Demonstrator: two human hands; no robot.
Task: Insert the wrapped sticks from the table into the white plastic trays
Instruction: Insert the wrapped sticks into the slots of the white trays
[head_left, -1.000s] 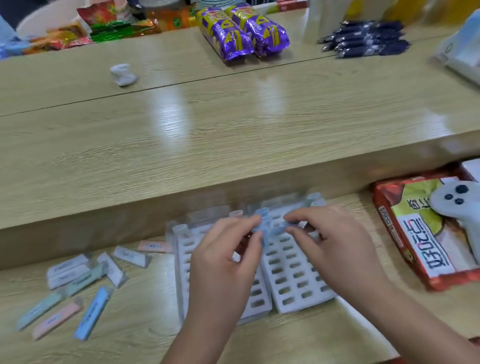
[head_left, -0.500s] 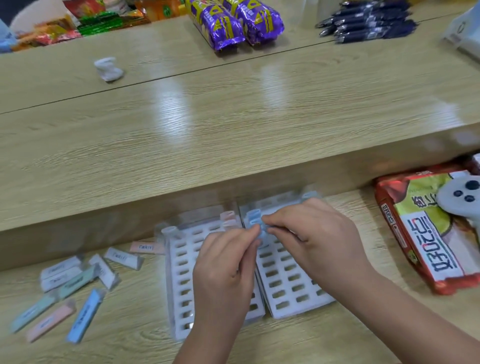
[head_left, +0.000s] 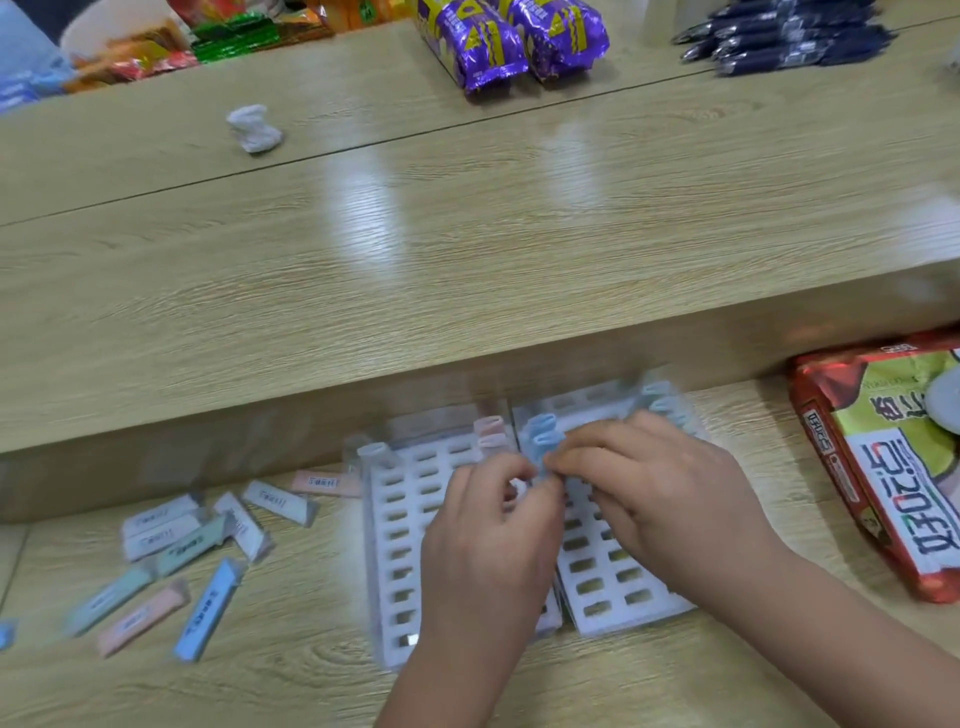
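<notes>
Head view: left hand (head_left: 488, 551) and right hand (head_left: 660, 493) both pinched a blue wrapped stick (head_left: 542, 463) over the far-left slots of the right white tray (head_left: 623, 597). Loose sticks (head_left: 208, 608) lay well apart on the table (head_left: 311, 680). With fingertips hiding the slot, it could have missed or buckled.

The left hand (head_left: 488, 551) and right hand (head_left: 670, 499) are bare, like both forearms (head_left: 841, 639) (up to the frame edge).

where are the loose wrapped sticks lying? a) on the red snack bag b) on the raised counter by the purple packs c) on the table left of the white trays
c: the loose wrapped sticks lie scattered on the table, left of the white trays.
</notes>
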